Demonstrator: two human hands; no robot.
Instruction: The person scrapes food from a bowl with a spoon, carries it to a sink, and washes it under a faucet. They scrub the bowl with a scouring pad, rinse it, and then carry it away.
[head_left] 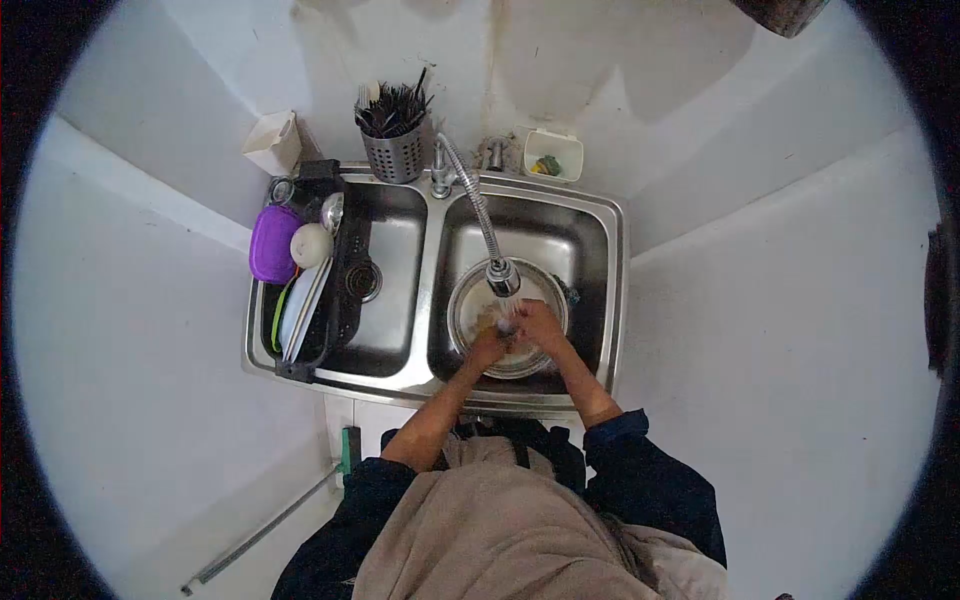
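Both hands are together under the stream from the spring-neck faucet [503,276], over a large round metal basin [459,318] in the right sink bowl [590,240]. My left hand [489,346] has its fingers curled around a small greyish thing, too blurred to name. Close against it, my right hand [539,324] bends its fingers toward the same spot; its fingertips are smeared by water and motion. Some water stands in the basin below the hands.
A black dish rack [340,270] on the left holds a purple container [272,244], a white bowl [311,246], a ladle [332,212] and plates. Behind the sink stand a cutlery holder [395,156] and a white tub [553,156]. A green-headed floor squeegee [350,450] leans below left.
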